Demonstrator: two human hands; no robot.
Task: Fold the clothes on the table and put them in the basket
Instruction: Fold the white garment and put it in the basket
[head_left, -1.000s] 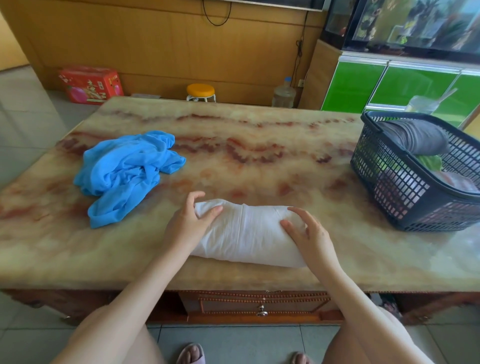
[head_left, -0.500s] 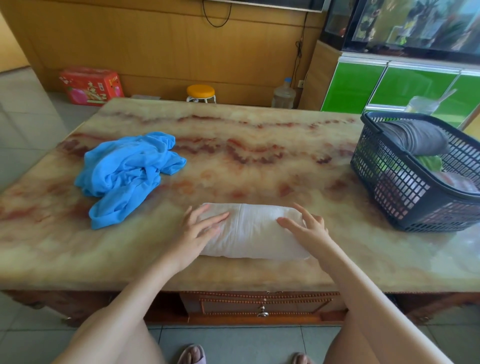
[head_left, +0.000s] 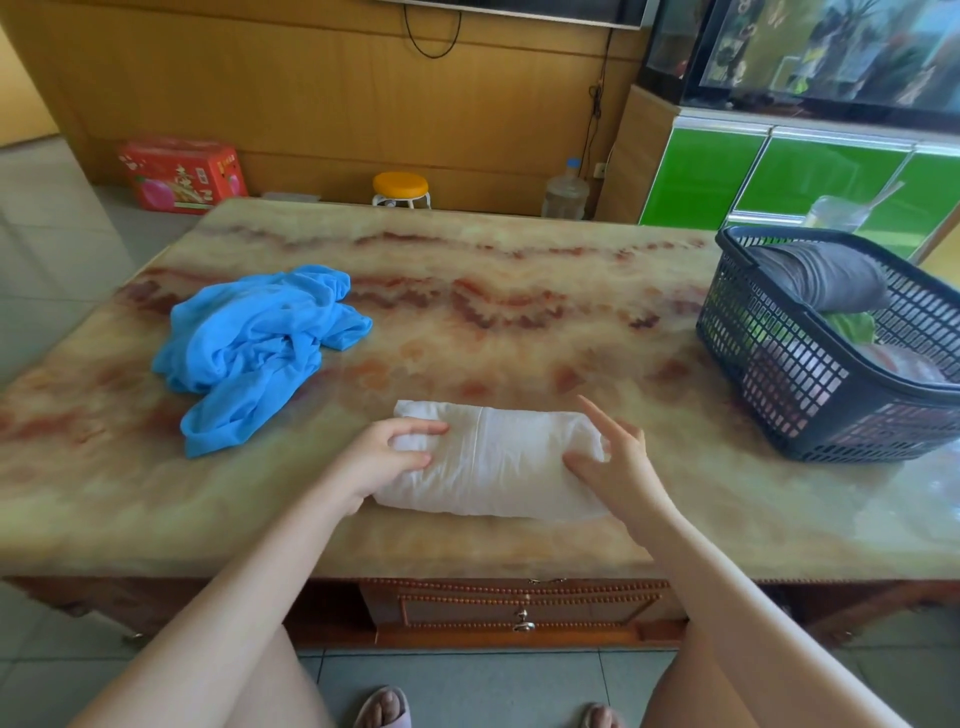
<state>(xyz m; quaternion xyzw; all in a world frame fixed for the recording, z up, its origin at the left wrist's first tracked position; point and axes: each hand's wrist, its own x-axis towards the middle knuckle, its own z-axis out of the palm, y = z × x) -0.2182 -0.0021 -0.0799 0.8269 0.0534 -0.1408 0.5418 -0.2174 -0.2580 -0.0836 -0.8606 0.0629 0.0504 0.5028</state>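
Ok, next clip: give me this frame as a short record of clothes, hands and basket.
folded item: white garment, rolled, near the table front edge
left hand: grips its left end
right hand: fingers straight, thumb touching its right end
unfolded: blue garment, crumpled, at table left
basket: at table right, holds grey roll and other clothes
stage: white garment not yet in basket

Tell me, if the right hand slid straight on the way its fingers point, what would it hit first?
Probably nothing, as far as shows: the right hand points away and slightly left, beyond the white cloth, over bare table. The blue cloth lies well left of that line, the basket right.
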